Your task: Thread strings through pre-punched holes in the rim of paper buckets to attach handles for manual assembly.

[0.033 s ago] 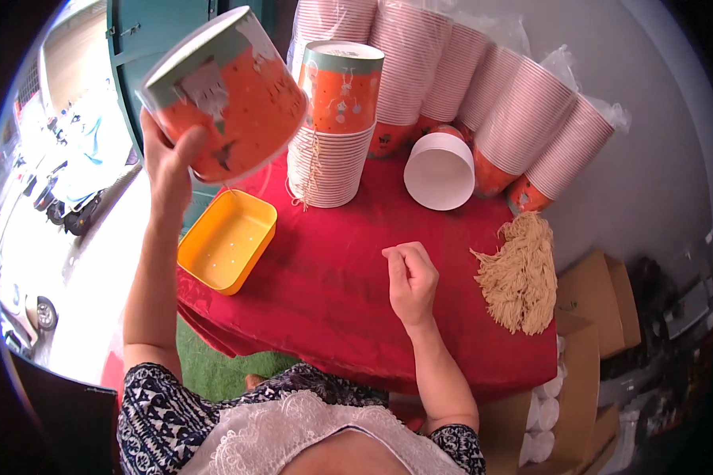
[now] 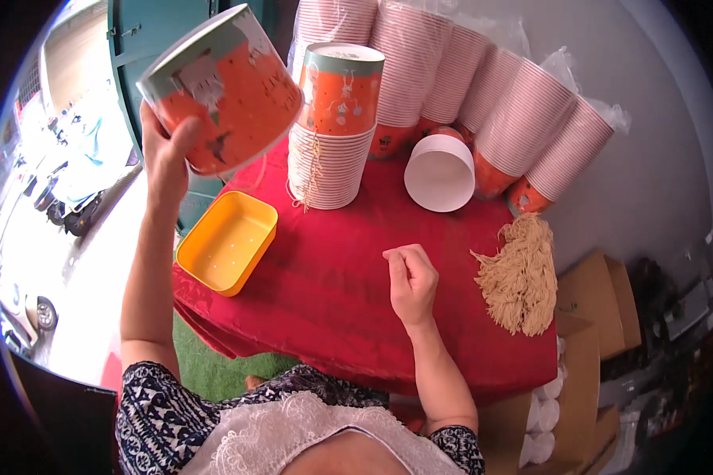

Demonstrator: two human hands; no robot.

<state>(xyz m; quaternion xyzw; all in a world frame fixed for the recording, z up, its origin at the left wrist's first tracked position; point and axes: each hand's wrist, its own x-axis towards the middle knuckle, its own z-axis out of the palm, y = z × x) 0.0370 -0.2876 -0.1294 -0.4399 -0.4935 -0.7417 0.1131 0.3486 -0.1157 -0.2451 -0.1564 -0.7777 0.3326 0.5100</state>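
— How is the left grip (image 2: 165,154) set?
— Closed around the side of a tub (image 2: 228,99), holding it tilted above the far left corner of the worktop (image 2: 333,273); the right grip (image 2: 414,283) is curled shut.
— And the tub's look?
— Orange, smooth and round, with a grey-green band and pale figures.
— Other textures?
— Ribbed rims on the nested stack (image 2: 330,170) toward the far edge, shaggy tan strands (image 2: 521,277) by the right edge, a glossy yellow tray (image 2: 249,218) at the left edge.
— The surface?
— Red cloth (image 2: 317,317); green matting (image 2: 202,360) below, a grey wall (image 2: 642,150) behind.
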